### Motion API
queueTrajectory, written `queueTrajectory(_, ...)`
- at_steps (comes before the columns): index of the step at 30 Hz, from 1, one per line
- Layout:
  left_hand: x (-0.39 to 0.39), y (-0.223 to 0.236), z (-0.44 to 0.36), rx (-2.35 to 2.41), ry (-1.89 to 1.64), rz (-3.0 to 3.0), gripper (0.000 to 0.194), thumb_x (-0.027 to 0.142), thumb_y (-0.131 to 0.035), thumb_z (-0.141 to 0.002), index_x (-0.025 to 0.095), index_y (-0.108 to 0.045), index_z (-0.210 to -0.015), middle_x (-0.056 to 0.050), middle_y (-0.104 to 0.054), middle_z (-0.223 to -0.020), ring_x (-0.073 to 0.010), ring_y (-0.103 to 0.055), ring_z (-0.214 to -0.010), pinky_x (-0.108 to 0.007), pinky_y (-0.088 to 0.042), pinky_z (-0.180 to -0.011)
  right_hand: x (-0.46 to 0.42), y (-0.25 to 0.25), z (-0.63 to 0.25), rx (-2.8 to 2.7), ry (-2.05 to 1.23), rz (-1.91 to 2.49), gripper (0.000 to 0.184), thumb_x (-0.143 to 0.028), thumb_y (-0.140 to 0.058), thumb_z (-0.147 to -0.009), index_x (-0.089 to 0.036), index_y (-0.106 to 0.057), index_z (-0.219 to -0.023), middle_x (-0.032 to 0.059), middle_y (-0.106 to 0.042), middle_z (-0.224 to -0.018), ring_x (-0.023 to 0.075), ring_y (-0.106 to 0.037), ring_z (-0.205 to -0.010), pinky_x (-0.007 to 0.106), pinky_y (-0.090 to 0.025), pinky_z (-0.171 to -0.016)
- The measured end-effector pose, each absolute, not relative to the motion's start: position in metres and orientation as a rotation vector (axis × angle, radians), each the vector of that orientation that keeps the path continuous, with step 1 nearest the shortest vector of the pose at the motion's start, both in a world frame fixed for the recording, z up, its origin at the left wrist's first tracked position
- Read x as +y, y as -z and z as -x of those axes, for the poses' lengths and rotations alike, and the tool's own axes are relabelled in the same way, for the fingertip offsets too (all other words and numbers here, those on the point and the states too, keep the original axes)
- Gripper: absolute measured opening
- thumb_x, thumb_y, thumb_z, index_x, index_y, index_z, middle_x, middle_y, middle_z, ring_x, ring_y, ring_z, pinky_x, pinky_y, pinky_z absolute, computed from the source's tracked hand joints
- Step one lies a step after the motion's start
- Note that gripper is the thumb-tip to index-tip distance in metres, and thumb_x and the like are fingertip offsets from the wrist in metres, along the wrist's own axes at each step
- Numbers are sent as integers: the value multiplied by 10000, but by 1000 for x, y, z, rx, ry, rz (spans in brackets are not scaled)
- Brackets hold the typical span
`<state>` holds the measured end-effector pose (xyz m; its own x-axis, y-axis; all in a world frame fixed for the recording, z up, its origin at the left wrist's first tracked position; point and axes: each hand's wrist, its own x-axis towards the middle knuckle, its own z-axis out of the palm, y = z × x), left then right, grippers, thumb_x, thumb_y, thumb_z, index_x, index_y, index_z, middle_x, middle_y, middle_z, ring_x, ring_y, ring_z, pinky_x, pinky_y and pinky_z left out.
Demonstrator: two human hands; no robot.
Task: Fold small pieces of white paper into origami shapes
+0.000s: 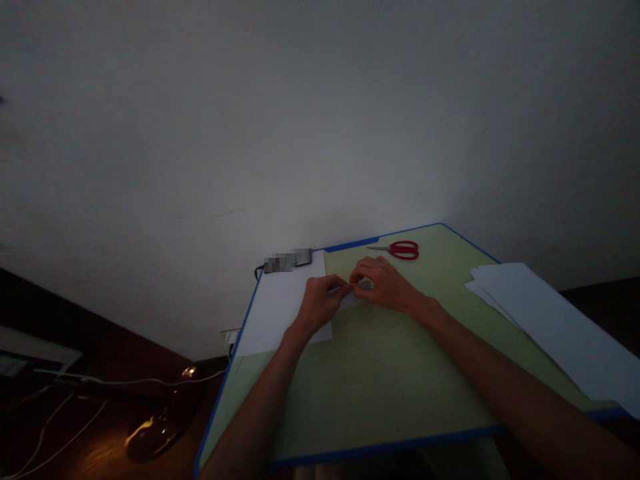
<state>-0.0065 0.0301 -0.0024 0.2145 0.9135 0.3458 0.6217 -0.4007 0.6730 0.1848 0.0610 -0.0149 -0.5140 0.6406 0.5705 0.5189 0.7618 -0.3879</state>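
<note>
At frame centre, thin white paper (351, 297) was pinched between closed fingers of left hand (320, 301) and right hand (384, 283); red-handled scissors (403, 250) lay above.

Both hands (350, 287) pinching small pale paper (350, 300); red-handled scissors (403, 250) beyond (blades pointing left).

Up to my left, a dark-edged, blurred-out object (289, 261) lies by the far corner of the table (400, 380); lower down, a white cable (150, 382) trails near a shiny, rounded object (155, 435).
</note>
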Motion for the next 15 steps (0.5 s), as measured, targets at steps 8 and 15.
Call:
queueTrajectory(8, 32, -10, 17, 1351, -968, -2141, 110, 230, -683, -819, 189, -762, -754, -44, -763, -749, -174, -675, -687, -282, -500, -699, 68, 12, -196, -2202, -345, 727, 99, -140, -608, -824, -184, -696, -826, 38, -669, -824, 184, -594, -807, 310, -453, -770)
queueTrajectory(15, 34, -6, 18, 1308, -990, -2029, 142, 291, -689, -805, 177, -759, -758, -65, -762, -772, -197, -689, -738, -311, -528, -732, 79, 15, -213, -2163, -467, 797, 87, -173, -630, -803, -184, -716, -792, 24, -699, -788, 160, -619, -724, 291, -484, -716)
